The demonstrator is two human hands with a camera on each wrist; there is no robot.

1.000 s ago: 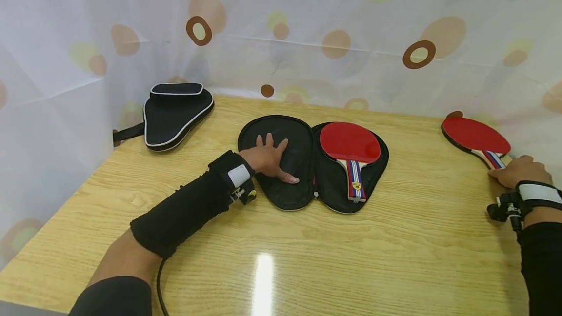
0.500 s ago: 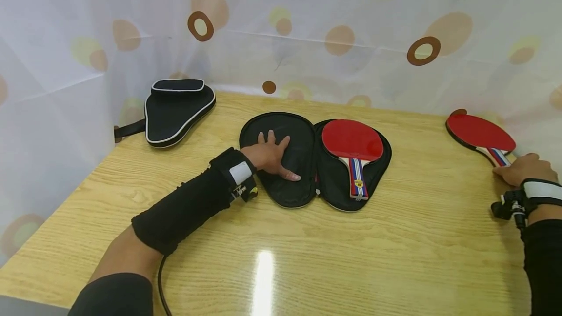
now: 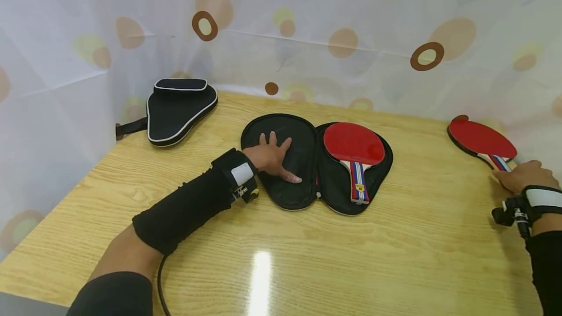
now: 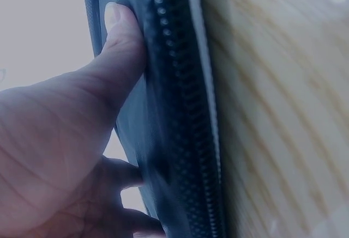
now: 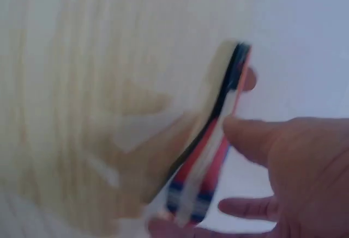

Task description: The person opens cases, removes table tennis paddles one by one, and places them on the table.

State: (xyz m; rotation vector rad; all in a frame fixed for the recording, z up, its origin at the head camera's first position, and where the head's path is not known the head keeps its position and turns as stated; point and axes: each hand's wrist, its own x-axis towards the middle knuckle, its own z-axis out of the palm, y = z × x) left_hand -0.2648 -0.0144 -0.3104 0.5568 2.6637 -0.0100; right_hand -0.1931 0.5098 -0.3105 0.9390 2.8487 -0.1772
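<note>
A black zip case [image 3: 298,194] lies unfolded on the table. My left hand [image 3: 269,158] rests on its left half with fingers spread. In the left wrist view the thumb and fingers touch the black lining, beside the zip teeth [image 4: 185,85]. On the case's right half lies a red table tennis paddle [image 3: 353,143], its striped handle toward me. At the far right, my right hand [image 3: 527,177] holds a second red table tennis paddle [image 3: 483,138] by its striped handle [image 5: 199,178]. The thumb presses the handle's side, and the other fingers are partly hidden behind it.
A second black paddle case [image 3: 180,113] with white piping stands at the back left, its strap reaching left. A patterned sheet [image 3: 307,23] hangs behind the wooden table [image 3: 373,257]. A cable [image 3: 160,286] trails beneath my left forearm.
The view shifts slightly. My right hand and the paddle it holds have moved a little to the right. My left hand stays in place on the case.
</note>
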